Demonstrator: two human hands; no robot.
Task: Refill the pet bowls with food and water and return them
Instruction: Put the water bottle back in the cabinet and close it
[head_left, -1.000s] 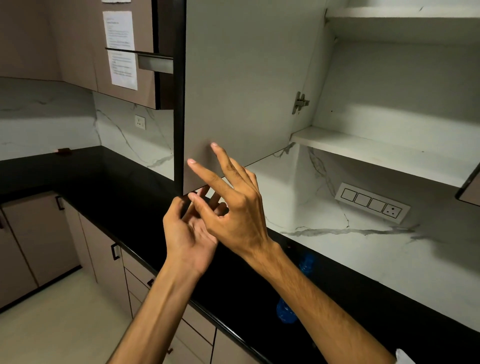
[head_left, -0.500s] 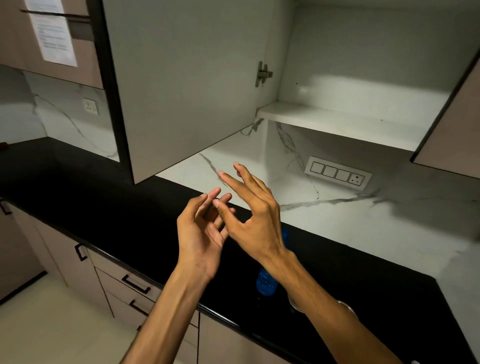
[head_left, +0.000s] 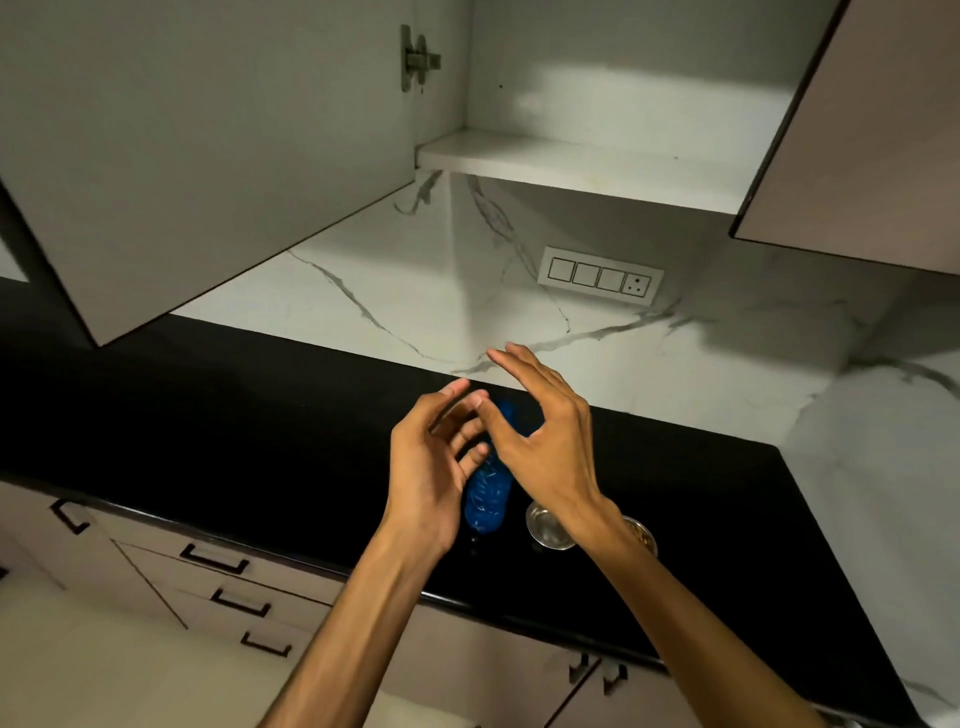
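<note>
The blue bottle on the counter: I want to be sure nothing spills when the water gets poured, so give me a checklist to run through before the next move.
1. Both hands free: ok. Left hand and right hand hold nothing.
2. Blue bottle within reach: ok, just beyond the hands on the black counter.
3. Bottle cap off: cannot tell, the hands hide its top.
4. First steel bowl visible: ok, looks empty.
5. Second bowl: cannot tell, mostly hidden by the right forearm.
6. Cabinet door closed: not ok, it is open overhead.

Two bare hands, left hand (head_left: 431, 467) and right hand (head_left: 545, 441), are hovering with loose fingers above a black stone countertop (head_left: 260, 441). A blue plastic bottle (head_left: 488, 493) is standing beside two small steel bowls (head_left: 550, 525).
</note>
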